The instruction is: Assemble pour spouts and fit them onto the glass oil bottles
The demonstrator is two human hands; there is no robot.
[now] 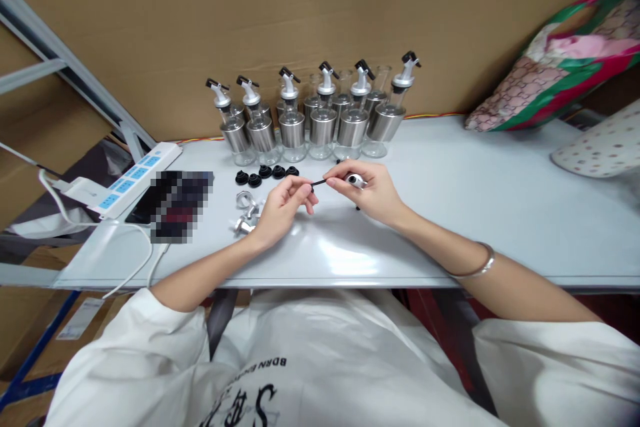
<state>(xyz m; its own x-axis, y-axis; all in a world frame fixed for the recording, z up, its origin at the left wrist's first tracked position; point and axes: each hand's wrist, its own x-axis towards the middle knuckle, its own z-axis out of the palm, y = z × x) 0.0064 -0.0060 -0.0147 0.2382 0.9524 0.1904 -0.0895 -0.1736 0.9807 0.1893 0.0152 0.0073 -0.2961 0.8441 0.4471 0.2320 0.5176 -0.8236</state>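
A thin black piece [319,182] spans the gap between my two hands. The fingertips of my left hand [286,208] pinch one end of it, where a small dark bit shows. My right hand [373,192] has thumb and forefinger closed on the other end, and a silver pourer spout [356,180] is tucked in its palm. Several black stoppers [265,171] lie beyond my left hand. Loose silver spout parts [245,223] rest on the table [450,187] beside my left wrist. Small dark bits partly show around my right hand.
Glass bottles with steel sleeves [293,127] stand in rows at the back, the front ones topped with pourers. On the left are a power strip [135,180], white cables and a pixelated dark object [180,207]. A patterned bag [540,80] and a dotted white object [605,140] sit right.
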